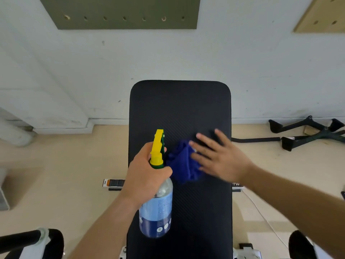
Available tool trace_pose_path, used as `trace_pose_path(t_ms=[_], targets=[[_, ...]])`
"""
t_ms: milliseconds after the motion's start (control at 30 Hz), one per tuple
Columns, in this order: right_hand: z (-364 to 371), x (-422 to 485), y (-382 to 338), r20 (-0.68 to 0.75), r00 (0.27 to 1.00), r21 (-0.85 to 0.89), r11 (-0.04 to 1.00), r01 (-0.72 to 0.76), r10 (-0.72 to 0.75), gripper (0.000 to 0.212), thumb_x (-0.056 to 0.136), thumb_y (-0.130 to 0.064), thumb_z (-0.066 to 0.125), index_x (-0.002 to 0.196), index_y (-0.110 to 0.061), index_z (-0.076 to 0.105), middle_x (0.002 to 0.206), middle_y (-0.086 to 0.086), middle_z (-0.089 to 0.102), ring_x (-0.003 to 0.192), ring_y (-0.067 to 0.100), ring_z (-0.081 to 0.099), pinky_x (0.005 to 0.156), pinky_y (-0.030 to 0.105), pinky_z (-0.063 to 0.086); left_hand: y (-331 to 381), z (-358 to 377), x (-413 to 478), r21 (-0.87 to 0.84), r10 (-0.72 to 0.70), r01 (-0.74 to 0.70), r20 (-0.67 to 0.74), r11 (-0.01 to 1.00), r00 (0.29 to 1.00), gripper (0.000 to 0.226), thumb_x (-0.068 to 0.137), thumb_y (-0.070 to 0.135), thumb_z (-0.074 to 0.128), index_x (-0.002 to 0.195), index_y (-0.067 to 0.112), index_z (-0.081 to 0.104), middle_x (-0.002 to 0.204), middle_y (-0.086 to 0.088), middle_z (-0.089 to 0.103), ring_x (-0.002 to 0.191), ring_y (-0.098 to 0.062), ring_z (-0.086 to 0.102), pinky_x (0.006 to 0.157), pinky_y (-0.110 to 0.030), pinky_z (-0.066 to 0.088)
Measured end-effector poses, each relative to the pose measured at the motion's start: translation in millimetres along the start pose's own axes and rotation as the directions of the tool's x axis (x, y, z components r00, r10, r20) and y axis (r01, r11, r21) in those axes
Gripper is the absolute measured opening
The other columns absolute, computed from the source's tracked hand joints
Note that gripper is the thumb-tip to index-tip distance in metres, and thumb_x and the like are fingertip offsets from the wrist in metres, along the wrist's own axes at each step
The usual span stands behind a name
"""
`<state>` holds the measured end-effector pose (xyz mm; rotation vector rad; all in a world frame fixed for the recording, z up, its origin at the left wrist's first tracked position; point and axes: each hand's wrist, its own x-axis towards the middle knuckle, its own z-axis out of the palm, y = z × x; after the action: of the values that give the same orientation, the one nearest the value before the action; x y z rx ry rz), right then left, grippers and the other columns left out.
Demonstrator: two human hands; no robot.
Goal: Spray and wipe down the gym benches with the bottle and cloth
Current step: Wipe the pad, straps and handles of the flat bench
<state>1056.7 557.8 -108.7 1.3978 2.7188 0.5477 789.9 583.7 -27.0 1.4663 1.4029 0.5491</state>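
Looking down along a black bench (179,109); long pad running away toward a white wall (168,57), far end rounded and close to it.

Over the pad's left edge, held in the air: a clear bottle (155,212) with a blue label, base toward the camera, tilted so that the yellow sprayer (157,146) points away; green collar just beneath the sprayer. Left hand (143,172) curled round the bottle's neck, right under the sprayer; one fingertip showing to the right of the trigger.

Just right of the sprayer, near the pad's middle: a crumpled blue cloth (183,163), lying on the bench. Right hand (222,157) flat, fingers straight and spread, fingertips over the cloth's right edge, palm above the pad's right side; gripping nothing; outline blurred, so cannot tell whether pressing hard or only touching.

Either side of the bench, a tan floor (65,165); at the right, by the wall, black handles (308,131) lying on it; nearer, a thin white cord (261,212) across the floor. Under the pad's left edge, an orange-and-black label (113,183). High on the wall, a green panel (119,12) with a row of holes; at the upper right, a tan panel (321,15), also holed. In the lower left corner, a black padded roller (54,240) on a white frame.
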Motion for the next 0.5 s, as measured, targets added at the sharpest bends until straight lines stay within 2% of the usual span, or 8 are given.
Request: trace_pose_path(t_ms=[67,133,167,233,300,367,433,500], targets=[[-7,31,36,-0.035,0.999,-0.044,0.999,-0.031,0.029,0.038,0.103,-0.039,0.047,0.131,-0.020,0.063,0.152,0.006,0.048,0.145,0.033,0.036,0.110,0.063,0.033,3,3,6,0.003,0.006,-0.006,-0.002,1.000,1.000,0.044,0.074,0.007,0.076,0.104,0.037,0.064,0.085,0.009,0.070,0.078,-0.020,0.064,0.076,-0.033,0.053],[-14,55,63,-0.068,0.975,-0.047,0.976,-0.214,0.211,0.035,0.099,-0.034,0.051,0.126,-0.015,0.065,0.153,0.006,0.047,0.144,0.031,0.039,0.109,0.058,0.038,8,7,12,0.007,-0.009,0.008,0.008,1.000,1.000,0.044,0.074,0.009,0.076,0.104,0.039,0.064,0.089,0.006,0.070,0.083,-0.024,0.065,0.080,-0.038,0.054],[-18,63,73,-0.092,0.933,0.002,0.937,-0.349,0.348,0.033,0.097,-0.031,0.053,0.122,-0.013,0.065,0.152,0.006,0.047,0.142,0.030,0.042,0.106,0.055,0.041,12,10,13,0.006,-0.013,0.013,0.029,1.000,1.000,0.043,0.075,0.009,0.076,0.104,0.039,0.064,0.090,0.004,0.070,0.085,-0.026,0.065,0.081,-0.040,0.055],[-25,69,86,-0.075,0.780,0.200,0.776,-0.599,0.621,0.032,0.099,-0.028,0.051,0.122,-0.010,0.063,0.152,0.004,0.047,0.134,0.028,0.050,0.098,0.047,0.049,22,16,17,0.004,0.001,-0.001,0.085,1.000,0.996,0.043,0.075,0.010,0.077,0.104,0.039,0.063,0.098,-0.001,0.071,0.090,-0.028,0.066,0.084,-0.043,0.056],[-33,63,93,-0.013,0.614,0.430,0.559,-0.709,0.789,0.031,0.102,-0.024,0.047,0.127,-0.011,0.059,0.145,0.005,0.052,0.120,0.027,0.057,0.090,0.039,0.050,31,25,21,0.021,0.016,-0.019,0.148,1.000,0.989,0.042,0.075,0.011,0.077,0.105,0.037,0.063,0.098,-0.006,0.069,0.090,-0.029,0.067,0.083,-0.045,0.056],[-44,49,98,-0.006,0.455,0.605,0.365,-0.708,0.891,0.028,0.102,-0.018,0.045,0.125,-0.010,0.058,0.129,0.006,0.060,0.108,0.023,0.059,0.085,0.025,0.042,38,36,25,0.040,0.008,-0.017,0.213,0.999,0.977,0.040,0.076,0.012,0.077,0.105,0.036,0.062,0.097,-0.003,0.069,0.091,-0.028,0.068,0.083,-0.045,0.057],[-57,34,104,-0.025,0.310,0.709,0.235,-0.665,0.950,0.026,0.100,-0.016,0.046,0.123,-0.010,0.058,0.118,0.004,0.062,0.097,0.013,0.055,0.077,0.010,0.036,44,49,26,0.057,-0.013,-0.003,0.283,0.998,0.959,0.040,0.076,0.013,0.076,0.106,0.036,0.062,0.105,0.003,0.069,0.095,-0.026,0.067,0.084,-0.042,0.057],[-69,23,113,-0.031,0.237,0.765,0.176,-0.619,0.971,0.025,0.099,-0.015,0.046,0.121,-0.011,0.058,0.111,0.000,0.063,0.089,0.007,0.054,0.072,0.003,0.037,48,65,24,0.055,-0.029,0.012,0.331,0.998,0.943,0.041,0.076,0.012,0.075,0.107,0.035,0.063,0.109,0.008,0.070,0.098,-0.024,0.066,0.086,-0.039,0.057]])
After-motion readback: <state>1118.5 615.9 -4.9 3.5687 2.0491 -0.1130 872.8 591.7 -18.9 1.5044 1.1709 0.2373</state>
